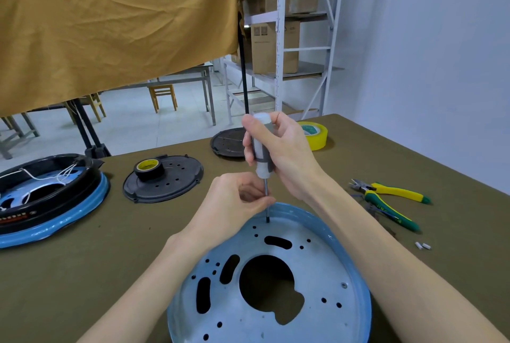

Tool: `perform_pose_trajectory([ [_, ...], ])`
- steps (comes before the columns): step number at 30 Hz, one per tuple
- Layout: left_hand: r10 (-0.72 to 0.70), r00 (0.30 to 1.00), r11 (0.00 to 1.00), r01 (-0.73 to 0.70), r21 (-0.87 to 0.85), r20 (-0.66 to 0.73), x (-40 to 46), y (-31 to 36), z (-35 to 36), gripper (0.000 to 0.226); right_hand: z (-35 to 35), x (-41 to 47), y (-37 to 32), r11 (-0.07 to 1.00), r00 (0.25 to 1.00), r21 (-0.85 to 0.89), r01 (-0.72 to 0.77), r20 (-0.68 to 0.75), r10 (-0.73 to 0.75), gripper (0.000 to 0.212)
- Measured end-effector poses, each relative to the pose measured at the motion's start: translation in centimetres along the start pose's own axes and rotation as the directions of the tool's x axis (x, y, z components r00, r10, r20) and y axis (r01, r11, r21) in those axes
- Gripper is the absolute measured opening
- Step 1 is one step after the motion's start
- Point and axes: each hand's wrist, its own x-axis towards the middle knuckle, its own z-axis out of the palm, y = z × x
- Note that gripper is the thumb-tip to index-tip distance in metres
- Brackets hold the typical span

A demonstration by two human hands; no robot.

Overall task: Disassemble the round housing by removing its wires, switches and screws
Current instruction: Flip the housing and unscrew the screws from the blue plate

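Gripping: right hand [278, 155] is wrapping the grey-and-white screwdriver [262, 149] handle, fingers curled round it; left hand [234, 202] is pinching the steel shaft low down, steadying it. Tip is sitting at the far inner edge of the round housing [276, 282], presumably on a screw, though the head itself is hidden by the bit.

Housing is lying nearest, on the olive table [82, 260] between both forearms: blue-rimmed sheet-metal pan, big centre cut-out, slots and holes. Looking stiff and light, likely sliding or spinning under torque; rim is the place to hold, and cut-out edges may be sharp. One screw is showing near the right rim; no wires visible in it.

Further right, green-and-yellow pliers [392, 204] and two small white connectors [422, 245] are lying apart. Left, a second housing [49, 199] is still holding white wires; red marking on its side too blurred to read. Beyond, black tape roll [149, 168] sitting on a black cover [165, 180], another black cover [229, 141] and yellow tape [314, 134]; printing unreadable.
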Motion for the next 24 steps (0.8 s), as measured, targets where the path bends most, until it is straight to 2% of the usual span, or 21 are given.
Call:
perform_pose_trajectory([
  [3,0.013,0.999,1.000,-0.015,0.022,0.050,-0.2,0.0,-0.1,0.012,-0.4,0.1,-0.3,0.992,0.998,-0.118,0.043,-0.031,-0.047,0.036],
  [6,-0.009,0.996,1.000,0.009,-0.002,0.087,-0.2,0.2,-0.1,0.013,-1.0,-0.2,-0.9,0.973,0.998,-0.219,0.071,0.019,-0.068,0.033],
  [8,-0.033,0.998,0.999,0.034,-0.020,0.056,-0.1,0.4,-0.1,0.006,-0.7,-0.5,-1.1,0.994,0.998,-0.109,0.025,0.057,-0.019,0.032],
  [11,-0.015,1.000,0.997,0.013,0.080,0.021,-0.1,0.6,0.0,0.010,0.3,-0.6,-1.3,0.996,0.992,0.063,-0.066,0.112,0.058,0.033],
  [15,0.011,0.997,0.993,-0.020,0.114,0.078,-0.4,0.7,0.0,0.002,0.5,-0.6,-0.6,0.999,0.999,0.020,-0.034,0.035,0.034,0.038],
  [17,0.039,0.992,0.995,-0.050,0.090,0.119,-0.5,0.9,0.0,0.017,0.0,-0.5,-0.6,0.997,0.998,0.049,-0.059,0.003,0.059,0.044],
  [19,0.029,0.994,0.998,-0.035,0.053,0.109,-0.5,0.9,-0.2,0.019,-0.5,-0.3,-0.7,0.987,0.992,0.099,-0.124,-0.014,0.126,0.057],
  [21,0.018,0.998,0.998,-0.022,0.065,0.060,-0.3,0.8,-0.3,0.009,-0.6,-0.4,-0.8,0.976,0.986,0.137,-0.166,0.031,0.163,0.062],
  [24,0.024,1.000,0.993,-0.023,0.115,-0.009,-0.1,0.6,-0.4,0.012,-0.1,-0.7,-0.7,0.992,0.989,0.077,-0.102,0.112,0.093,0.047],
])
